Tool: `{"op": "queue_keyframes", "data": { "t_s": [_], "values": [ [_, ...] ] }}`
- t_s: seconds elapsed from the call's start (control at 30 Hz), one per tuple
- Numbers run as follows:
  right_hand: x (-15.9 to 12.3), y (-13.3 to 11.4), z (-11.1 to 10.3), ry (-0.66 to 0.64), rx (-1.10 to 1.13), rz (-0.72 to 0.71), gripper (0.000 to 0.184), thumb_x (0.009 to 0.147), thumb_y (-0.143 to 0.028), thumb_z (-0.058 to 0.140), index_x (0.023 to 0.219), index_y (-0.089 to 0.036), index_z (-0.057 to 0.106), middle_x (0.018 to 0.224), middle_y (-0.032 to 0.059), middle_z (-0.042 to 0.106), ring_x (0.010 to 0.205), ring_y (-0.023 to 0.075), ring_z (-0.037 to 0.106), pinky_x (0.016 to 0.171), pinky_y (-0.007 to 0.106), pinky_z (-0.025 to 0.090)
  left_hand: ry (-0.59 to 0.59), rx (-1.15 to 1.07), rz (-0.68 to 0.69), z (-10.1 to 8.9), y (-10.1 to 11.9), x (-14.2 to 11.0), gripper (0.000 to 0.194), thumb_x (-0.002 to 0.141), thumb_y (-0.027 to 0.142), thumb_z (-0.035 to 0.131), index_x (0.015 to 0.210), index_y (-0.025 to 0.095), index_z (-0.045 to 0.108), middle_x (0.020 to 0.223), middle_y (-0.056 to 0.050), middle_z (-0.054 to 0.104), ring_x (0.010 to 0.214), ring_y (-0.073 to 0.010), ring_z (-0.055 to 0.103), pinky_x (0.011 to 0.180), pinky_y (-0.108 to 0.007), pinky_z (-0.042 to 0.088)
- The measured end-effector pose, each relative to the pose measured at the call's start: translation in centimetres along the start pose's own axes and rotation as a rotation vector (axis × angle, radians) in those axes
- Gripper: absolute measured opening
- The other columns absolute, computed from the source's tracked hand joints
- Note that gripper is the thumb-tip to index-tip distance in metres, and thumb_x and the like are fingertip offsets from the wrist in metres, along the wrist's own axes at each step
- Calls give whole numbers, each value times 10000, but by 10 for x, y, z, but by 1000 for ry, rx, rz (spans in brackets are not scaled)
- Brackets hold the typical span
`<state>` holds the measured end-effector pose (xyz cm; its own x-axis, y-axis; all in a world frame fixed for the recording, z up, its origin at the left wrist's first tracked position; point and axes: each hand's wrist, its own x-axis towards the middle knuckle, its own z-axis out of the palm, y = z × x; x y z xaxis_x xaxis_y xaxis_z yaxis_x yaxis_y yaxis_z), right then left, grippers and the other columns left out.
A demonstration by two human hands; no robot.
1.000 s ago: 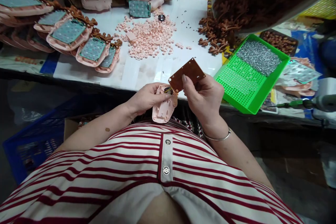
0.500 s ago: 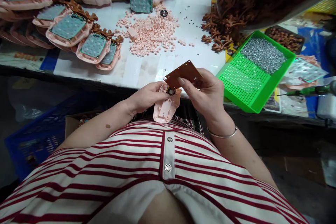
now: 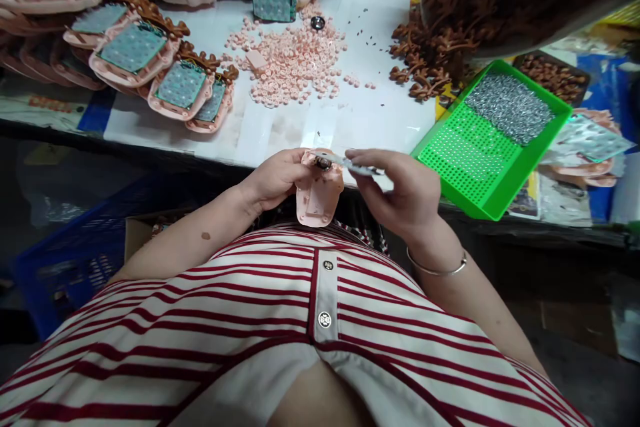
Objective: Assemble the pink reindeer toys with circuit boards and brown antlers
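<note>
My left hand is closed around the upper left side of a pink plastic shell, whose hollow inside faces up. A small dark round part, like a speaker, sits near the shell's top end, by my left thumb. My right hand pinches a circuit board, seen nearly edge-on and partly hidden by the fingers. The board's left end is over the top of the shell; whether the two touch I cannot tell.
Small pink plastic pieces lie heaped on the table, with brown antler-shaped parts to their right. A green basket holds many screws. Shells fitted with boards are stacked at left. A blue crate stands below.
My right hand has turned the board from showing its brown face to nearly edge-on and lowered it toward the shell. The green-handled screwdriver at right has mostly left the picture.
</note>
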<state>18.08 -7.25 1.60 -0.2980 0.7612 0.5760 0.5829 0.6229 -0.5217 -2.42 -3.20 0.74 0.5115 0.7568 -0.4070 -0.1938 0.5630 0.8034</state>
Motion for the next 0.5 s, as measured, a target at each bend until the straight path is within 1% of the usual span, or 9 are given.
{"op": "queue_keyframes", "data": {
  "t_s": [0.07,0.1,0.13,0.23,0.37,0.5],
  "values": [
    [-8,1,4,-13,-136,-217,243,941,-137,591,1125,-258,692,1126,67,807,1013,201,769,863,357,651,15,-30,32,0,0,1,226,647,113,741,872,124,754,847,-28,752,810,-144,670,851,-268,507],
    [-12,2,7,-24,-198,-291,244,948,-135,585,1133,-252,690,1157,75,801,1038,202,764,879,362,654,18,-40,37,0,0,1,239,656,119,741,894,126,762,875,-33,760,833,-148,674,861,-267,506],
    [-16,3,10,-33,-257,-337,234,957,-141,577,1133,-245,693,1182,81,794,1058,203,758,895,369,656,21,-43,39,0,-1,1,251,664,127,745,914,128,767,893,-36,766,844,-152,676,863,-269,508],
    [-24,2,18,-56,-385,-382,203,980,-158,555,1092,-225,711,1201,90,786,1083,207,740,918,374,655,30,-26,50,0,-1,1,244,689,166,759,930,129,768,897,-38,766,830,-156,674,842,-269,515],
    [-22,-5,23,-8,-430,-423,190,967,-112,553,1038,-185,713,1128,125,791,1040,212,729,901,360,649,40,-6,99,1,2,0,281,694,192,781,966,128,754,922,-43,763,847,-159,677,843,-267,519],
    [-16,-11,24,19,-496,-412,161,969,-107,543,970,-175,690,1042,106,786,963,201,713,860,337,650,48,23,159,0,2,2,309,690,222,802,982,136,752,942,-41,760,859,-160,673,851,-271,515]
  ]
}}
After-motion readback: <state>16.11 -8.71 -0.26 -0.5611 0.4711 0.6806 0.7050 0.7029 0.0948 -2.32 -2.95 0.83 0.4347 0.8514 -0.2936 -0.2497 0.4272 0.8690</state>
